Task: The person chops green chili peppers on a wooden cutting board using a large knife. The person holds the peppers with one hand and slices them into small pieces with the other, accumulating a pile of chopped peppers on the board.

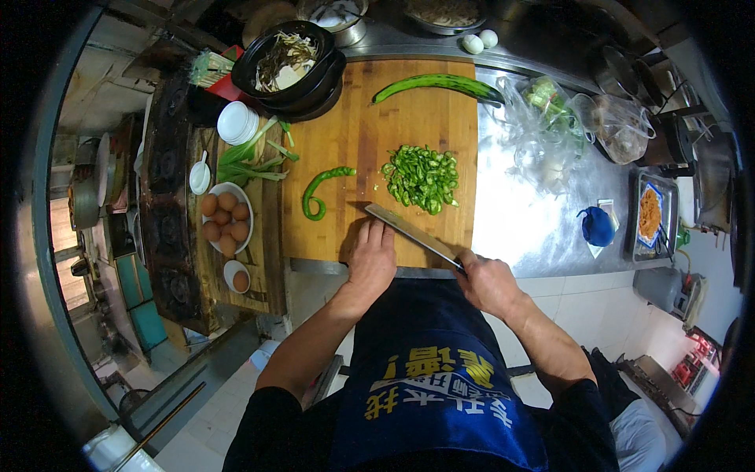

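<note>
My right hand (488, 282) grips the handle of a kitchen knife (416, 235). Its broad blade slants up and left over the front of the wooden cutting board (330, 138). Beside the blade's far end, my left hand (373, 251) rests at the board's front edge, fingers together; whatever may be under them is hidden. A heap of sliced green chili pepper (420, 178) lies beyond the blade. One whole curled green pepper (315, 192) sits farther left. Across the back of the board stretches a long green gourd-like vegetable (436, 84).
Black clay pots (289, 71), stacked white dishes (238, 123), leafy greens (250, 159) and a bowl of brown eggs (227, 218) stand on the left. On the steel counter at right are plastic bags (542, 130), a blue bundle (598, 226) and a metal tray (649, 248).
</note>
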The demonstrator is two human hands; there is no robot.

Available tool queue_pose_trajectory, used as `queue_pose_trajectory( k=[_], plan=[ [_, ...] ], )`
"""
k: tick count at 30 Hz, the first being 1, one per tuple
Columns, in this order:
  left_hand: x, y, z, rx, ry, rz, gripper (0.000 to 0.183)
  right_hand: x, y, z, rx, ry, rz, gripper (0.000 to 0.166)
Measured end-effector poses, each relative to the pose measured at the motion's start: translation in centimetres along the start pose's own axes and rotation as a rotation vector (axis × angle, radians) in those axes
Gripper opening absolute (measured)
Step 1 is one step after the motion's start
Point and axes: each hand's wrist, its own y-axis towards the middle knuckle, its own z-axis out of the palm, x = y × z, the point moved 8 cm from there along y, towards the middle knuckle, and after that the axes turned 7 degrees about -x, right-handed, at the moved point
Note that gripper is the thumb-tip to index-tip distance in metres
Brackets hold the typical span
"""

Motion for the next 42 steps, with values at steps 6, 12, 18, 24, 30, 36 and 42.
queue_pose_trajectory(
  k=[6, 12, 18, 24, 30, 36, 42],
  plan=[
    [-0.2, 0.4, -0.3, 0.014, -0.011, 0.008, 0.039, 0.0, -0.3, 0.3, 0.0, -0.036, -0.044, 0.027],
    [-0.3, 0.8, -0.5, 0.041, -0.028, -0.015, 0.035, -0.3, -0.3, -0.1, -0.002, -0.053, -0.078, 0.025],
    [-0.3, 0.6, -0.1, 0.018, 0.001, -0.003, 0.034, -0.7, -0.2, -0.1, 0.002, -0.049, -0.11, 0.024],
    [-0.4, 0.6, 0.1, 0.028, 0.022, 0.011, 0.037, -0.7, 0.6, 0.5, 0.051, -0.064, -0.092, 0.021],
    [-0.2, 0.3, 0.1, -0.006, 0.043, 0.013, 0.045, -1.1, 2.1, 0.7, 0.097, -0.021, -0.036, 0.022],
    [-0.2, 0.1, 0.2, 0.009, 0.03, 0.011, 0.049, -1.5, 1.4, 1.2, 0.068, 0.074, 0.018, 0.028],
    [-0.1, 0.0, 0.3, 0.023, -0.004, 0.001, 0.047, -0.1, 0.7, -0.1, 0.05, -0.03, -0.08, 0.028]
  ],
)
